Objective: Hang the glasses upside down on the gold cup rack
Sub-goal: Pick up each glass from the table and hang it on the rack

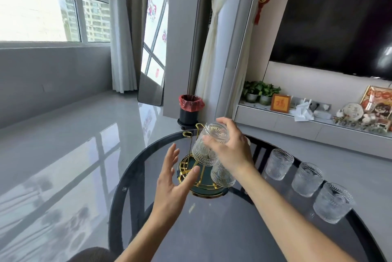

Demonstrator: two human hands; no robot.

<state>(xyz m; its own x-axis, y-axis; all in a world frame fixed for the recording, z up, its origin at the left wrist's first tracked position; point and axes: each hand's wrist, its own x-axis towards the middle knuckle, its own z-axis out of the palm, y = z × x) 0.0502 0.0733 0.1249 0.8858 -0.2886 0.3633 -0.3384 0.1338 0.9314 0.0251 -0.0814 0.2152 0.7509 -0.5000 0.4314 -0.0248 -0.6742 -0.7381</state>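
Observation:
The gold cup rack [187, 168] stands on a dark green round base on the glass table, with looped prongs sticking up at the back. My right hand [231, 151] grips the base of an embossed clear glass [209, 145], upside down and tilted over the rack's prongs. A second glass [222, 175] hangs upside down on the rack's right side, partly behind my right wrist. My left hand [172, 181] hovers open just left of the rack, fingers spread, touching nothing I can see. Three more glasses [277, 164], [306, 179], [332, 202] stand in a row at right.
The round dark glass table [135, 177] has its curved edge close to the rack on the left. A black bin with a red bag [189, 109] stands on the floor behind. A TV shelf with plants [259, 92] runs along the right wall.

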